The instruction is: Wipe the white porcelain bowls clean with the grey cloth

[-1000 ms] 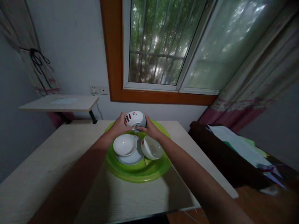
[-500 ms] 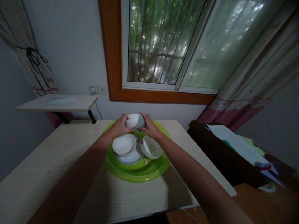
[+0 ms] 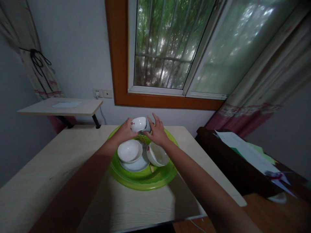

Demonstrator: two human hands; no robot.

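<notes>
My left hand (image 3: 125,131) grips a small white bowl with red flower marks (image 3: 138,124), held tilted above the far side of a round green basin (image 3: 143,179) on the table. My right hand (image 3: 157,131) presses against the bowl's right side with fingers spread, a grey cloth or pad under the palm. In the basin lie a white bowl (image 3: 130,150) resting on a white plate (image 3: 136,165), and a second white bowl (image 3: 157,154) tipped on its side.
The pale wooden table (image 3: 48,171) fills the foreground. A small side shelf (image 3: 60,107) stands at the left wall. A dark cabinet with papers (image 3: 243,152) is at the right. A window and curtains are behind.
The flowered bowl has been turned in my hands, and my right hand's fingers have spread open against it. The other dishes have not moved.
</notes>
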